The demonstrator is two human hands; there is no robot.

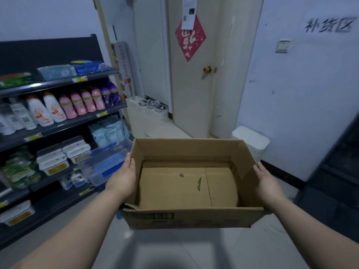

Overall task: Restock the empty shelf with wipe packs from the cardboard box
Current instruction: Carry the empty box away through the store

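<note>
Two hands [122, 177] carry the cardboard box [186, 152] beside the shelf rack [58, 84].
Head view: the cardboard box is held in the air above the tiled floor [252, 249], open side up, with its bare bottom flaps showing. The left hand lies flat against the box's left wall, fingers straight and pointing forward. The right hand [269, 183] presses the right wall the same way, fingers straight and curled round nothing. The dark shelf rack stands to the left. Flat blue wipe packs [56, 71] lie on its top shelf, and pink and white bottles [77, 102] stand one shelf below. A clear plastic tub [104, 162] juts out just beside the box's left wall. Behind the box are a pale door [194, 98] and a white bin [250, 140].
</note>
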